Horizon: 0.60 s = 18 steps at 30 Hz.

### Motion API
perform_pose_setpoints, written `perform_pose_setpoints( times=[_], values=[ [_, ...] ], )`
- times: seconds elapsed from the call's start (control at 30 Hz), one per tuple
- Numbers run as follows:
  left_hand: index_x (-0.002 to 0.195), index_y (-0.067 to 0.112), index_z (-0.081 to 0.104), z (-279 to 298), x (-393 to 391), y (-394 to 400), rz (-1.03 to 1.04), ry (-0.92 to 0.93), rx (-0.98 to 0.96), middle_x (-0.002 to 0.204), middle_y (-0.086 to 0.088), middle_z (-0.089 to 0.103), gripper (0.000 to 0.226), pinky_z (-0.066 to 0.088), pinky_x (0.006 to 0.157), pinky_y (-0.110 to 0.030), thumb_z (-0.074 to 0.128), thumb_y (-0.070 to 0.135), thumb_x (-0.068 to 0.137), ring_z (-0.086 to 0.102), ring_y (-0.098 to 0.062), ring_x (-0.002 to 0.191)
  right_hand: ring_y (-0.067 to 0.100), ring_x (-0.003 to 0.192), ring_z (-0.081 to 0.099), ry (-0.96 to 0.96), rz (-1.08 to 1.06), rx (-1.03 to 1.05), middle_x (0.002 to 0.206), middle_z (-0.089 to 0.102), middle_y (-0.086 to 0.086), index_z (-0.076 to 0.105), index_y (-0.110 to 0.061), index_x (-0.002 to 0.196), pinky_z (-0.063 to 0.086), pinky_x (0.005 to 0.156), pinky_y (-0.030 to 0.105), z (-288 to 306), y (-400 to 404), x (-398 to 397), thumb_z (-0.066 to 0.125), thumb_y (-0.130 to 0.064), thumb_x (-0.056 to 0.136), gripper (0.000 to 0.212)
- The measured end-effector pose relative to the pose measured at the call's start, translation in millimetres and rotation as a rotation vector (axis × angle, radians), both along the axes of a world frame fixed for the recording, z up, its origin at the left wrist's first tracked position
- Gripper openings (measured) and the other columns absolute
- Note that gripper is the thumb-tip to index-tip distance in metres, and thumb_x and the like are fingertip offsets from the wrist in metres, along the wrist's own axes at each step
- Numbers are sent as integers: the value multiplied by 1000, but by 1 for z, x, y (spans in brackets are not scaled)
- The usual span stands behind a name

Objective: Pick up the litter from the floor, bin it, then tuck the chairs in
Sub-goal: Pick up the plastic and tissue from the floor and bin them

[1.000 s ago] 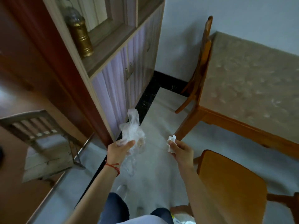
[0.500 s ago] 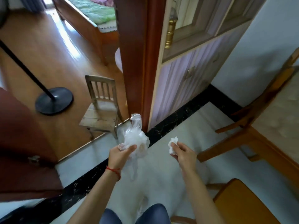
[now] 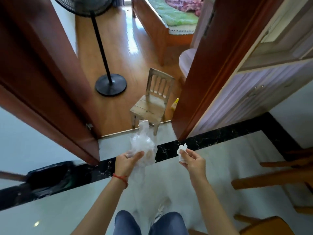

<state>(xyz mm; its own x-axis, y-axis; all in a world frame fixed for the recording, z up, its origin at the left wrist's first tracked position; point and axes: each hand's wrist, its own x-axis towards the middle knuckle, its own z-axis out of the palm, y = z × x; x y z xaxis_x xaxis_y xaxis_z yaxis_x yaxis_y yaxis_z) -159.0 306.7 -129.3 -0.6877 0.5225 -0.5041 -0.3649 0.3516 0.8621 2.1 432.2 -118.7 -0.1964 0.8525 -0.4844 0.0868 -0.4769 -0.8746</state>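
Observation:
My left hand [image 3: 126, 161] grips a crumpled clear plastic bag [image 3: 143, 143] that sticks up above my fingers. My right hand [image 3: 193, 161] pinches a small white crumpled tissue [image 3: 182, 152]. Both hands are held out in front of me at waist height, about a hand's width apart. A black bin with a dark liner [image 3: 48, 177] stands low on the left by the door, blurred. Parts of wooden dining chairs show at the right edge [image 3: 274, 175] and the bottom right corner [image 3: 269, 225].
An open doorway lies ahead between a brown door [image 3: 44, 85] on the left and the door frame [image 3: 208, 68] on the right. A small wooden chair [image 3: 152, 102] sits in the doorway, a fan stand [image 3: 110, 83] behind it. A lilac cabinet [image 3: 254, 92] stands right.
My view has swung left, away from the dining table toward the doorway and the bin. Both hands still hold the same litter in the same pose.

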Motion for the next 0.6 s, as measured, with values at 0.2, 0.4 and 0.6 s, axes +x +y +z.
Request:
perform_pose_setpoints(
  times=[0.2,0.4,0.6],
  values=[
    [66,8,65,-9,-11,-66,112,56,4,47,9,64,12,48,45,-12,76,12,71,60,0,45,13,74,61,-6,113,-18,78,63,0,60,-15,80,52,50,12,0,-54,-27,69,-7,79,12],
    [68,6,60,-17,-9,-123,243,72,-19,67,-10,61,18,50,64,-29,75,16,72,57,-21,65,13,76,62,-41,291,-22,81,65,1,63,-8,94,53,54,14,-2,-94,-40,70,-11,79,16],
    [65,2,58,-12,9,-175,423,108,-76,65,-11,54,24,43,61,-30,75,17,72,49,-21,63,11,75,63,-32,485,-49,80,67,1,66,-8,93,55,63,20,-3,-126,-49,70,-12,79,16]
  ],
)
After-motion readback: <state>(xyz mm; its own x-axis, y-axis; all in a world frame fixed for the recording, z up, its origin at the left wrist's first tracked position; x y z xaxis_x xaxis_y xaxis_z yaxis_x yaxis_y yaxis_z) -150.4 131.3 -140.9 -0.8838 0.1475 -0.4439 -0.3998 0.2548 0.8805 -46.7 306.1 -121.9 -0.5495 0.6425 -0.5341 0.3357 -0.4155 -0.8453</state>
